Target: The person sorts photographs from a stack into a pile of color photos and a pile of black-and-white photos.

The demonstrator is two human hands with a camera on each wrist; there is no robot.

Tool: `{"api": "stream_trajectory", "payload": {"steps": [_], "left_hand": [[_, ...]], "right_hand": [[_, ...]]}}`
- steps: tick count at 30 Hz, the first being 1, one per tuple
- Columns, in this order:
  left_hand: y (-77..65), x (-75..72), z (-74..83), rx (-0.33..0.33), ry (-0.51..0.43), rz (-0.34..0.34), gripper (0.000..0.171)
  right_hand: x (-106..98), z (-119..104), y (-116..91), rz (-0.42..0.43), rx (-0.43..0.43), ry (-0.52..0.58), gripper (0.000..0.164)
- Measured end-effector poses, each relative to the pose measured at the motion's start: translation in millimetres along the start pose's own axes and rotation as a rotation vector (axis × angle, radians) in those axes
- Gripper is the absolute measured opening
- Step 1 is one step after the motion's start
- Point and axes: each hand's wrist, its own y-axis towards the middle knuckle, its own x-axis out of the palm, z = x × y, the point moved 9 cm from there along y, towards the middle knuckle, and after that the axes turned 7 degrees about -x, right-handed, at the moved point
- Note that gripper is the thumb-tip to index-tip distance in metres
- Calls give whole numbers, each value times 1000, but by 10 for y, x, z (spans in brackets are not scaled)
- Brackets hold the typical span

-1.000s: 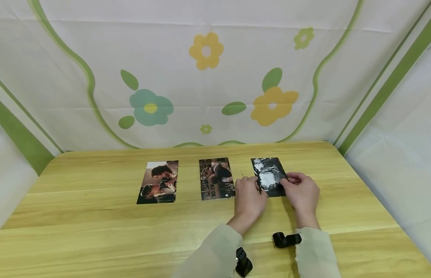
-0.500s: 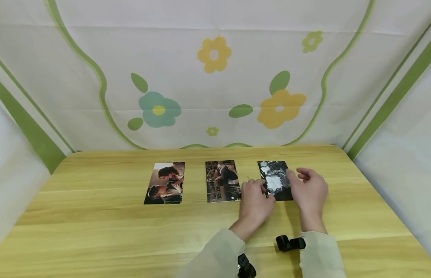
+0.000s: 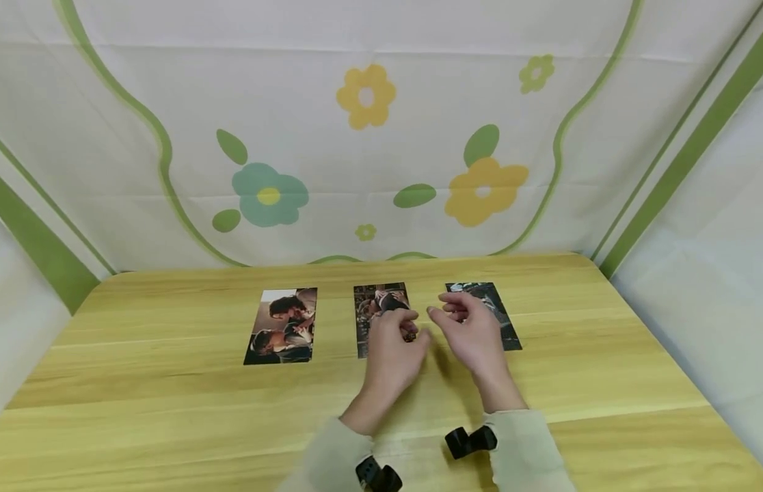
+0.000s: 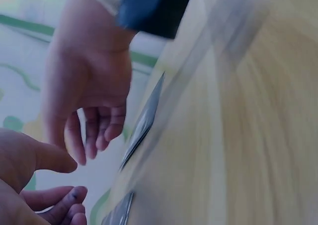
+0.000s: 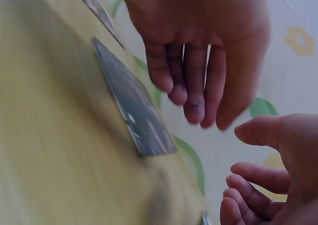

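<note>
Three photo cards lie in a row on the table. My left hand (image 3: pixel 394 348) is over the middle photo card (image 3: pixel 364 318), covering its lower right part; its fingers are loosely bent with nothing between them. Facing it, my right hand (image 3: pixel 474 335) hovers with relaxed fingers and hides the left part of the black-and-white photo card (image 3: pixel 507 328). Both wrist views show the hands raised above the tabletop, thumbs pointing toward each other, and nothing held. The left photo card (image 3: pixel 282 328) shows fully, with two people pictured on it.
The wooden table (image 3: pixel 172 410) runs back to a white cloth (image 3: pixel 332 164) printed with flowers. White cloth sides stand at left and right. Black wrist cameras (image 3: pixel 470 441) jut inward from the sleeves.
My right hand has let go of the black-and-white photo card's right edge. Both hands have lifted and moved left, toward the middle photo card. The cards keep their places.
</note>
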Motion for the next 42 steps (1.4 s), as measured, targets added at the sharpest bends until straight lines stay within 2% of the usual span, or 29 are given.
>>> {"api": "stream_trajectory", "payload": {"steps": [8, 15, 18, 24, 33, 42], "left_hand": [[70, -415, -305, -123, -76, 103, 31], [2, -593, -627, -280, -151, 111, 31], [-29, -630, -697, -310, -183, 115, 30], [-52, -646, -762, -304, -147, 121, 31], [-32, -605, -720, -222, 29, 79, 51], [-26, -567, -708, -158, 83, 41, 61]], "right_hand": [[311, -3, -11, -68, -32, 19, 44], [404, 5, -26, -74, -30, 3, 44], [421, 23, -30, -77, -22, -5, 44], [463, 69, -51, -92, -22, -20, 48], [516, 57, -59, -101, -69, -112, 59], [547, 27, -84, -125, -74, -173, 65]]}}
